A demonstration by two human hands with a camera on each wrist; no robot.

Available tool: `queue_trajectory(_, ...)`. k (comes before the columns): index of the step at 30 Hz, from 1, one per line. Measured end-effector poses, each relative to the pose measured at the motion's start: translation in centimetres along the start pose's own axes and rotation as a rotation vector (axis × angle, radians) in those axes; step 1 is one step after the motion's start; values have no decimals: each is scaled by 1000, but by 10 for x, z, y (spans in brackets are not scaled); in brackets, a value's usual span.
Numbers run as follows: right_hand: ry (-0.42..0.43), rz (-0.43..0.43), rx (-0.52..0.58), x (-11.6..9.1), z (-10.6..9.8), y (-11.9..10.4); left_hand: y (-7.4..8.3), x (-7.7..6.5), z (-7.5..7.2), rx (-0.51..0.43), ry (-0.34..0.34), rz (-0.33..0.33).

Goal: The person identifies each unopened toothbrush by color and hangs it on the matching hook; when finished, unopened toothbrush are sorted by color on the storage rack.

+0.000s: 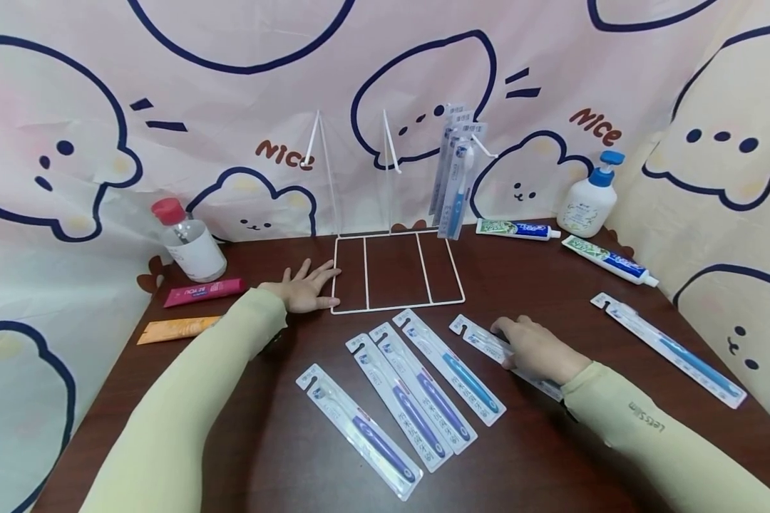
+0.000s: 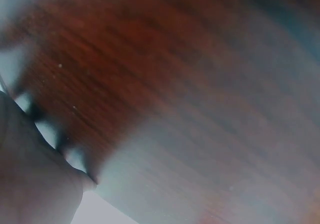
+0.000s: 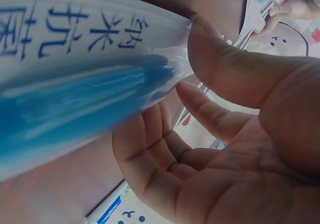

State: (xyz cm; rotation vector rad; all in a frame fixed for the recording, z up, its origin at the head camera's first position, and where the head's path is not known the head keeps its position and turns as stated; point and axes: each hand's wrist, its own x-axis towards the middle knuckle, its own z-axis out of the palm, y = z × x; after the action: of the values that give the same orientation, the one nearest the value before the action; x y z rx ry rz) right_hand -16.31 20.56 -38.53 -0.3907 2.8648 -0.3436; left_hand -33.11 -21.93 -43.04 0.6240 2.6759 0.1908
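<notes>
My right hand [image 1: 539, 350] pinches a packaged toothbrush [image 1: 484, 340] between thumb and fingers, right of the rack. In the right wrist view the blue handle of this toothbrush [image 3: 85, 101] shows through clear plastic on a printed card. My left hand [image 1: 303, 291] lies with fingers spread at the left side of a white wire rack [image 1: 398, 307], fingertips right at its base frame. Several packaged toothbrushes [image 1: 457, 189] hang on the rack's right hook; its other two hooks are bare. The left wrist view shows mostly tabletop and part of the hand.
Before the rack lie packaged toothbrushes with purple handles [image 1: 359, 431] and one with a blue handle [image 1: 449, 367]. Another blue one [image 1: 670, 349] lies far right. Toothpaste tubes [image 1: 516, 229], a pump bottle [image 1: 587, 203], a red-capped bottle [image 1: 195, 249] and pink [image 1: 205, 292] and orange tubes [image 1: 176, 329] stand or lie around.
</notes>
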Motion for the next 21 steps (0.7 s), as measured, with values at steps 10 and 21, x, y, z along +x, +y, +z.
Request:
queue_trajectory(10,-13,14,15,0,-2,3,3,-2,-3,-9,4,2)
queue_trajectory(21,72,-3,76,-5,-27,13,7,-5,-3,-4,15,15)
